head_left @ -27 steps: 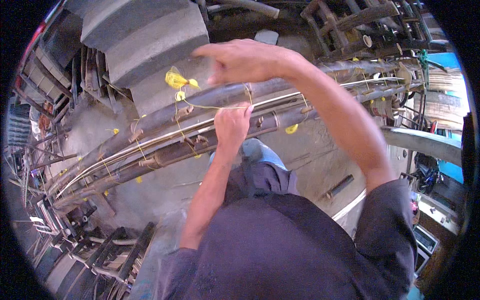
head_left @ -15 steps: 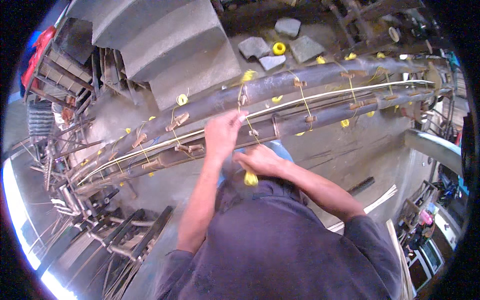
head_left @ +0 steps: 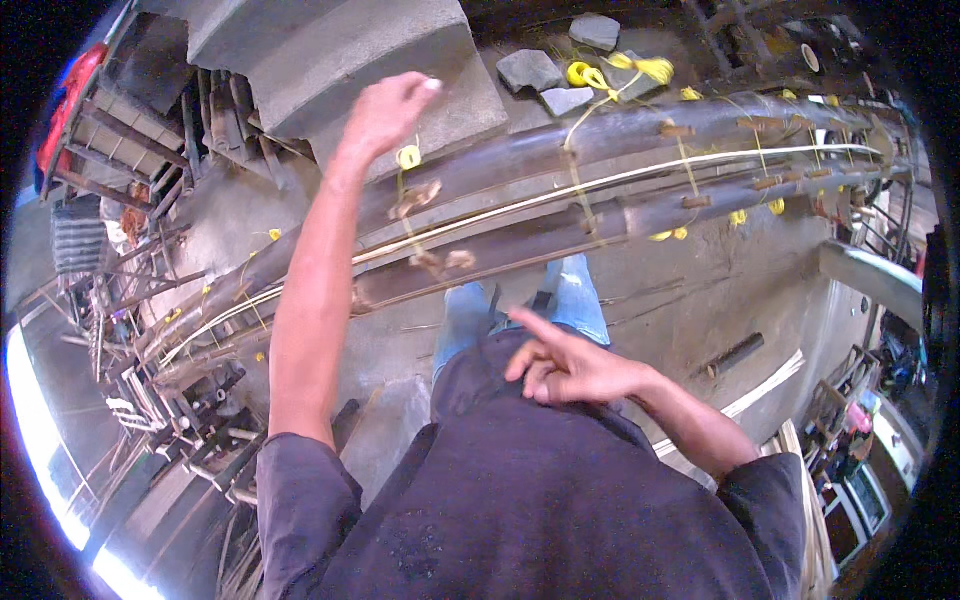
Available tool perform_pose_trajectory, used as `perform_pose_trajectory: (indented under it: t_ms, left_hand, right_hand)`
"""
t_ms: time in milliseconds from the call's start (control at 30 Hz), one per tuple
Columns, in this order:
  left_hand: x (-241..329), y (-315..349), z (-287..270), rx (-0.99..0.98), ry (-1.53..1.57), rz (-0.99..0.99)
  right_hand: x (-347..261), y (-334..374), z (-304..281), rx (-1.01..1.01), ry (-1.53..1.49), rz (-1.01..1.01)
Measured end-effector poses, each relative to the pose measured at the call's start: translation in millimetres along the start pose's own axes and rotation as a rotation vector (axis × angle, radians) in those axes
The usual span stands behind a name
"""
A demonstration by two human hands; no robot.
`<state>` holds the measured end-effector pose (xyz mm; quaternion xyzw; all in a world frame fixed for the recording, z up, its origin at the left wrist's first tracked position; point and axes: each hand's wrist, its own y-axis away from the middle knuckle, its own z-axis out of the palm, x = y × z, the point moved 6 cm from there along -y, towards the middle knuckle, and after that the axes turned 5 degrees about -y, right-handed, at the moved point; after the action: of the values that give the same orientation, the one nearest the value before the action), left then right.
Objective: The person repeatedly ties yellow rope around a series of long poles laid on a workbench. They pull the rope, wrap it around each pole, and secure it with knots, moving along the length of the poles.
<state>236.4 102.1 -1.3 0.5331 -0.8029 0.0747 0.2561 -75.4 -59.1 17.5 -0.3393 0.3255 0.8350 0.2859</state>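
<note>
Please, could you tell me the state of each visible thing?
Left hand: raised, fingers curled
Right hand: index finger extended, nothing visibly held
Dark poles: side by side, cords across them
Pale strips: lying lengthwise between poles
Yellow bundle: trailing cord toward poles
Gray stones: close together

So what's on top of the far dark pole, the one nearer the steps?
Along the far dark pole sit short brown pegs, and yellow cord crosses over it. The left forearm covers one stretch, so whatever lies there can't be seen.
</note>
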Motion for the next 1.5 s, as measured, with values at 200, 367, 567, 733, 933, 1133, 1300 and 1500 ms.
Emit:
perform_pose_trajectory:
  t_ms: [200, 367, 567, 733, 933, 1133, 1300, 1500]
  left_hand:
    - [-1, 124, -32, 0.044, 0.11, -0.021]
    - [3, 205, 14, 0.24, 0.097, 0.18]
    - [-10, 207, 29, 0.307, 0.007, 0.039]
    - [10, 195, 18, 0.267, 0.032, 0.013]
    - [1, 200, 24, 0.18, 0.027, -0.049]
    - [16, 109, -25, 0.061, 0.604, -0.222]
    - [-35, 45, 25, -0.023, 0.362, -0.283]
    - [-24, 136, -42, 0.213, 0.331, 0.101]
  right_hand:
    - [111, -106, 14, 0.493, 0.466, -0.067]
    - [-167, -105, 127, 0.142, 1.51, -0.225]
    - [-174, -239, 114, 0.024, 1.455, -0.207]
    - [-120, -262, 3, 0.241, 0.706, -0.222]
    - [21, -120, 73, -0.024, 1.047, -0.048]
    - [70, -145, 70, 0.005, 1.18, -0.215]
    - [56, -147, 68, -0.052, 1.292, -0.224]
    - [53, -64, 80, 0.535, 0.96, -0.242]
